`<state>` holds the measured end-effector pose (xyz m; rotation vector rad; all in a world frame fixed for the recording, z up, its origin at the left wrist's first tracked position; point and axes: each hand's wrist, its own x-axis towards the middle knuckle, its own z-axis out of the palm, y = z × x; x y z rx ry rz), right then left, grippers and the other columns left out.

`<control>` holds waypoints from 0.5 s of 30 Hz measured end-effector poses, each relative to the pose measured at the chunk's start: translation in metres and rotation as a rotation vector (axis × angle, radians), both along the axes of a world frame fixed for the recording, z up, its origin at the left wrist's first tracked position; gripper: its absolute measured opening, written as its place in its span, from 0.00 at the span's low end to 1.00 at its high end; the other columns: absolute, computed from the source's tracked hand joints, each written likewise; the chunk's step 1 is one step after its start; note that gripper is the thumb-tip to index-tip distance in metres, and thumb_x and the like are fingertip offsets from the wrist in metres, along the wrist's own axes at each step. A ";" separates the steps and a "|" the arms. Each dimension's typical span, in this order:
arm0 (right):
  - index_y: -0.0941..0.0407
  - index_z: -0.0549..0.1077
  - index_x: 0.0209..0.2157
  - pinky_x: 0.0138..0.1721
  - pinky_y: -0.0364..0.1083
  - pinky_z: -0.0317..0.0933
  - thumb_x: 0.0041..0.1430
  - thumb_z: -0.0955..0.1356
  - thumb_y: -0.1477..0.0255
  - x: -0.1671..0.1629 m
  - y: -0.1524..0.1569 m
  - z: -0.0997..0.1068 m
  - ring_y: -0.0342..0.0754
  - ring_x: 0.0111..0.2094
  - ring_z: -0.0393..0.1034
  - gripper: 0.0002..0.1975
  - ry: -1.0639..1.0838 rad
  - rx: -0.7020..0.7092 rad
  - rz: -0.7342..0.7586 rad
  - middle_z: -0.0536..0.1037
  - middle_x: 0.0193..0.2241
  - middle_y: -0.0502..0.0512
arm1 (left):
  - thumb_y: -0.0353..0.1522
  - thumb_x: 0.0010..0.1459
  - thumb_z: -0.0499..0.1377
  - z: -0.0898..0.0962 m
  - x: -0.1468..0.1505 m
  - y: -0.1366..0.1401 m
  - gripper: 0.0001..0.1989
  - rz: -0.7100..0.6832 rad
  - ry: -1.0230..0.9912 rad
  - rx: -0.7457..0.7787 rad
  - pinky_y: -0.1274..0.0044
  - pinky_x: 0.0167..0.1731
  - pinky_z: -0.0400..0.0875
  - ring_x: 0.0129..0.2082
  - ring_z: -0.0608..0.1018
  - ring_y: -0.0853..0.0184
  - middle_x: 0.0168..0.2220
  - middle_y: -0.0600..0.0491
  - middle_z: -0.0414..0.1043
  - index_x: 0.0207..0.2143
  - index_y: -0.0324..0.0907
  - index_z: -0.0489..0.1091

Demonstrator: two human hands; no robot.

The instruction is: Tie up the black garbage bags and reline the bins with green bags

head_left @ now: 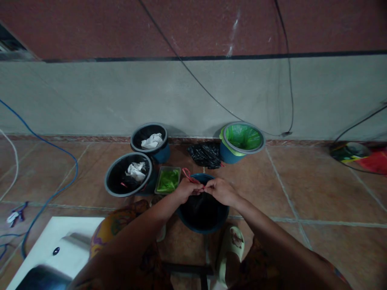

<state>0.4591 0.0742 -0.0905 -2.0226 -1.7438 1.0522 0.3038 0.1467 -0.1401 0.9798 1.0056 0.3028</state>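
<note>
Between my feet stands a blue bin with a dark inside, probably a black bag, though the shadow hides the detail. Over its far rim my left hand and my right hand meet, fingertips pinched together on a thin red drawstring. A loop of it sticks up beside my left hand. Just beyond lies a crumpled black plastic bag on the floor. Left of my hands is a clear square container with green plastic bags inside.
Two bins with black liners and white crumpled stuff stand at the left. A green-lined bin is by the wall. A blue hose, a white surface and a red item lie farther out.
</note>
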 end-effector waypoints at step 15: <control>0.57 0.77 0.35 0.38 0.42 0.64 0.52 0.64 0.78 -0.004 0.004 -0.036 0.46 0.34 0.73 0.12 0.215 0.109 -0.015 0.81 0.35 0.54 | 0.25 0.61 0.54 -0.003 -0.003 -0.012 0.07 -0.543 0.271 1.328 0.77 0.42 0.69 0.39 0.76 0.67 0.37 0.51 0.75 0.38 0.41 0.71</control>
